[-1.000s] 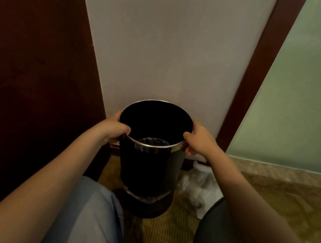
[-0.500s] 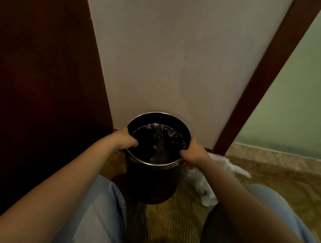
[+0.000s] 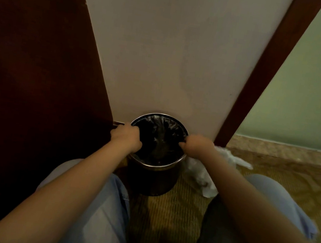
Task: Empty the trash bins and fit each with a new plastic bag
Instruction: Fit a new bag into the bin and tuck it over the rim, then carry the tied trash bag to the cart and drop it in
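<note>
Black plastic shows in the mouth of the bin [image 3: 152, 174], low in the middle of the frame: a glossy, crinkled bag [image 3: 159, 140] sits inside, its folds catching a little light. The bin stands upright on the carpet [image 3: 166, 216], a bright metal band ringing its top, close to the foot of the pale wall [image 3: 175, 61]. Whether it touches the wall, I cannot tell.

Both hands are on it. The left hand [image 3: 127, 137] comes in from the lower left, its grip clamped on the left side of the rim, fingers curled over the edge and down into the opening. The right hand [image 3: 197, 145] reaches in from the lower right, its grip clamped on the right side of the rim, fingertips [image 3: 182, 144] tucked at the edge where the bag meets the metal. Whether either hand also has hold of the bag's edge is too dark to tell.

Just right of the bin, partly behind the right forearm, a crumpled white bag [image 3: 201, 173] lies on the carpet, one end trailing off to the right.

A dark red-brown panel [image 3: 29, 60] fills the left of the frame. A strip of wood trim [image 3: 266, 74] slants up the right side of the wall, with a pale green surface [image 3: 317, 82] beyond it. Along the bottom of the frame, two knees in light blue trousers [image 3: 99, 216] flank the bin, one under each forearm.
</note>
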`<act>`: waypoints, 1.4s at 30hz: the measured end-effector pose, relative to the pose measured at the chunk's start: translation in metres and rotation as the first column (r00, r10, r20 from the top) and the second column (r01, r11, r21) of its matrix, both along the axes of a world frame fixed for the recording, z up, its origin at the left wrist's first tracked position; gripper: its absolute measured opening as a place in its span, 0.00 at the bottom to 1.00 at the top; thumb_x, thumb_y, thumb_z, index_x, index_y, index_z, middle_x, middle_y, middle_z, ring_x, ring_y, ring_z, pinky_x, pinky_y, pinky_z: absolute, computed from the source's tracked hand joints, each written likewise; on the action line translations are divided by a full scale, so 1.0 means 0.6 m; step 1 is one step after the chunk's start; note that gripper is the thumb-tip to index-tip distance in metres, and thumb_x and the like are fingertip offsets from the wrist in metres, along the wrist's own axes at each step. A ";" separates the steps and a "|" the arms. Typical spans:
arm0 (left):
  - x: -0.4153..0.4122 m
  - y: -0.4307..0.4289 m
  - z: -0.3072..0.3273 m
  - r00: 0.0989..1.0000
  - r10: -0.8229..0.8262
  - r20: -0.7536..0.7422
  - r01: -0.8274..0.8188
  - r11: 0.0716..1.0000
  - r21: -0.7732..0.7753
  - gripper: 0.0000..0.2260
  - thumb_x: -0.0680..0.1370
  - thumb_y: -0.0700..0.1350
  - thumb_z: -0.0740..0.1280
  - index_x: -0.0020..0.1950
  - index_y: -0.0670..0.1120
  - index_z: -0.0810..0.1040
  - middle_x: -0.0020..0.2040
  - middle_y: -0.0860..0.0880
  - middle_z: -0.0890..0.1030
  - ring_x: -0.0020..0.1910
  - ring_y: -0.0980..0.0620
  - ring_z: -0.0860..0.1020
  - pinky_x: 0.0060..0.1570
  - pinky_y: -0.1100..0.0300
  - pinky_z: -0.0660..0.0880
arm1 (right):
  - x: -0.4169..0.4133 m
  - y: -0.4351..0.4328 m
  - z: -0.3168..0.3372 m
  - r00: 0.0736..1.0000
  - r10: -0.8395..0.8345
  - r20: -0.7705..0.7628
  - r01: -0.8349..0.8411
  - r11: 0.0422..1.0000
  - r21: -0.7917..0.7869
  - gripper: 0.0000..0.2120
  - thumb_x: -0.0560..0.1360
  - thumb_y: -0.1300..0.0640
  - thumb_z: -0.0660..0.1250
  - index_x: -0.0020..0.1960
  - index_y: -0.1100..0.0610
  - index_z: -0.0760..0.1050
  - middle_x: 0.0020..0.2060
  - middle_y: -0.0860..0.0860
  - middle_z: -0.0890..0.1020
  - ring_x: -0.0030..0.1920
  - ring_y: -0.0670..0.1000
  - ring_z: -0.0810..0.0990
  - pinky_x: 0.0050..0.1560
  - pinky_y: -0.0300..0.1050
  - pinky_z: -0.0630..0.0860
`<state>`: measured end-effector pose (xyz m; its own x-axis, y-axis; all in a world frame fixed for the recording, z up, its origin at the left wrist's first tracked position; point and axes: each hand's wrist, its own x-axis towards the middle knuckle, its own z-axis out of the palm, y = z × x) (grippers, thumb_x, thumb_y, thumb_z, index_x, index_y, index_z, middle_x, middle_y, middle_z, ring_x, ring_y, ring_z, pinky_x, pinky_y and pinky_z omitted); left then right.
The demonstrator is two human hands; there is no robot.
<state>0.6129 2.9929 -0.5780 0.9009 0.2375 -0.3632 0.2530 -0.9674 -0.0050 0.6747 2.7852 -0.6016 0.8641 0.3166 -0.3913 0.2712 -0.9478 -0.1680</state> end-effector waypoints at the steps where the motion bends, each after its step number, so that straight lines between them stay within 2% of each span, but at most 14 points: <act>1: 0.000 -0.015 0.001 0.998 -0.032 0.060 0.031 0.999 0.013 0.20 0.77 0.54 0.64 0.65 0.45 0.70 0.64 0.43 0.68 0.63 0.40 0.69 0.55 0.47 0.71 | 0.004 -0.005 0.020 1.000 0.016 -0.015 -0.015 0.999 0.048 0.20 0.81 0.46 0.57 0.61 0.60 0.75 0.57 0.59 0.80 0.56 0.59 0.78 0.57 0.52 0.76; 4: 0.012 -0.079 0.002 0.972 -0.164 0.168 0.173 0.984 -0.042 0.21 0.77 0.56 0.63 0.66 0.46 0.69 0.67 0.43 0.66 0.66 0.40 0.66 0.61 0.44 0.70 | 0.024 -0.033 0.076 0.998 -0.030 -0.054 0.045 0.951 0.304 0.16 0.80 0.49 0.61 0.60 0.60 0.75 0.49 0.57 0.83 0.44 0.54 0.82 0.46 0.48 0.79; 6: 0.038 -0.127 0.005 0.953 -0.205 0.224 0.236 0.964 -0.123 0.21 0.77 0.56 0.64 0.65 0.45 0.71 0.66 0.43 0.67 0.66 0.40 0.66 0.61 0.45 0.70 | 0.039 -0.063 0.103 0.994 -0.065 -0.082 0.093 0.904 0.418 0.17 0.80 0.52 0.63 0.66 0.58 0.72 0.45 0.54 0.81 0.37 0.50 0.80 0.39 0.43 0.78; 9: 0.093 -0.202 0.020 0.925 -0.245 0.290 0.322 0.910 -0.260 0.20 0.78 0.54 0.64 0.64 0.43 0.73 0.63 0.42 0.70 0.63 0.41 0.70 0.60 0.49 0.71 | 0.073 -0.128 0.107 0.982 -0.159 -0.102 0.188 0.869 0.457 0.20 0.79 0.52 0.65 0.69 0.57 0.70 0.40 0.52 0.81 0.37 0.50 0.80 0.47 0.47 0.79; 11: 0.134 -0.248 0.024 0.911 -0.292 0.290 0.379 0.871 -0.312 0.19 0.79 0.51 0.63 0.66 0.42 0.72 0.63 0.42 0.72 0.62 0.43 0.71 0.59 0.53 0.71 | 0.092 -0.178 0.091 0.965 -0.244 -0.101 0.262 0.837 0.480 0.19 0.78 0.53 0.66 0.67 0.60 0.72 0.44 0.55 0.83 0.41 0.54 0.83 0.51 0.51 0.80; 13: 0.174 -0.286 0.014 0.909 -0.330 0.255 0.404 0.845 -0.349 0.18 0.80 0.50 0.62 0.65 0.41 0.72 0.62 0.42 0.74 0.60 0.44 0.73 0.56 0.55 0.71 | 0.102 -0.228 0.063 0.944 -0.315 -0.094 0.323 0.831 0.453 0.19 0.78 0.55 0.66 0.66 0.62 0.72 0.53 0.60 0.82 0.50 0.59 0.83 0.54 0.52 0.78; 15: 0.206 -0.321 -0.010 0.916 -0.352 0.195 0.401 0.837 -0.372 0.16 0.79 0.49 0.62 0.62 0.39 0.74 0.61 0.41 0.75 0.58 0.43 0.74 0.53 0.55 0.71 | 0.103 -0.272 0.026 0.927 -0.366 -0.080 0.370 0.857 0.359 0.19 0.78 0.54 0.66 0.66 0.61 0.73 0.58 0.59 0.81 0.56 0.59 0.81 0.55 0.48 0.75; 19: 0.251 -0.372 -0.091 0.909 -0.417 0.007 0.388 0.840 -0.378 0.19 0.78 0.49 0.64 0.66 0.41 0.72 0.63 0.41 0.73 0.60 0.42 0.74 0.52 0.57 0.70 | 0.103 -0.331 -0.078 0.862 -0.445 -0.243 0.503 0.813 0.294 0.22 0.77 0.55 0.67 0.68 0.63 0.71 0.60 0.58 0.79 0.48 0.57 0.83 0.47 0.50 0.81; 22: 0.272 -0.387 -0.155 0.877 -0.460 -0.140 0.403 0.861 -0.308 0.25 0.76 0.54 0.66 0.68 0.43 0.69 0.65 0.42 0.72 0.60 0.42 0.74 0.57 0.52 0.74 | 0.104 -0.339 -0.147 0.851 -0.437 -0.291 0.504 0.835 0.221 0.32 0.76 0.52 0.69 0.75 0.59 0.63 0.65 0.56 0.75 0.47 0.53 0.81 0.38 0.44 0.79; 26: 0.281 -0.385 -0.203 0.840 -0.497 -0.217 0.443 0.860 -0.252 0.21 0.76 0.50 0.66 0.66 0.44 0.69 0.60 0.44 0.71 0.56 0.45 0.74 0.47 0.55 0.73 | 0.116 -0.322 -0.192 0.921 -0.326 -0.214 0.357 0.926 0.124 0.37 0.73 0.47 0.72 0.76 0.57 0.61 0.69 0.56 0.71 0.66 0.57 0.72 0.61 0.49 0.72; 31: 0.292 -0.380 -0.226 0.822 -0.530 -0.208 0.502 0.847 -0.176 0.10 0.78 0.40 0.61 0.58 0.44 0.76 0.54 0.46 0.76 0.50 0.47 0.76 0.49 0.54 0.77 | 0.138 -0.317 -0.199 0.941 -0.294 -0.166 0.314 0.942 0.114 0.22 0.74 0.48 0.70 0.65 0.55 0.75 0.58 0.53 0.80 0.57 0.55 0.79 0.55 0.49 0.77; 35: 0.326 -0.384 -0.183 0.809 -0.572 -0.134 0.530 0.809 -0.253 0.06 0.77 0.39 0.62 0.51 0.44 0.78 0.51 0.44 0.77 0.48 0.46 0.76 0.45 0.55 0.74 | 0.163 -0.341 -0.151 0.944 -0.313 -0.105 0.326 0.934 0.148 0.17 0.73 0.46 0.70 0.57 0.55 0.80 0.50 0.51 0.83 0.51 0.54 0.81 0.48 0.47 0.76; 38: 0.351 -0.397 -0.105 0.794 -0.607 -0.040 0.567 0.762 -0.313 0.04 0.77 0.42 0.62 0.43 0.46 0.74 0.46 0.44 0.77 0.44 0.46 0.75 0.40 0.58 0.68 | 0.184 -0.367 -0.083 0.928 -0.353 -0.118 0.371 0.904 0.213 0.22 0.68 0.45 0.75 0.60 0.52 0.78 0.53 0.49 0.83 0.54 0.52 0.80 0.53 0.47 0.77; 42: 0.352 -0.412 0.036 0.755 -0.655 0.044 0.623 0.693 -0.362 0.11 0.76 0.42 0.64 0.35 0.48 0.68 0.38 0.47 0.73 0.41 0.44 0.74 0.36 0.58 0.64 | 0.182 -0.397 0.048 0.886 -0.445 -0.131 0.463 0.832 0.306 0.25 0.67 0.47 0.77 0.62 0.49 0.77 0.58 0.49 0.79 0.57 0.51 0.78 0.55 0.46 0.75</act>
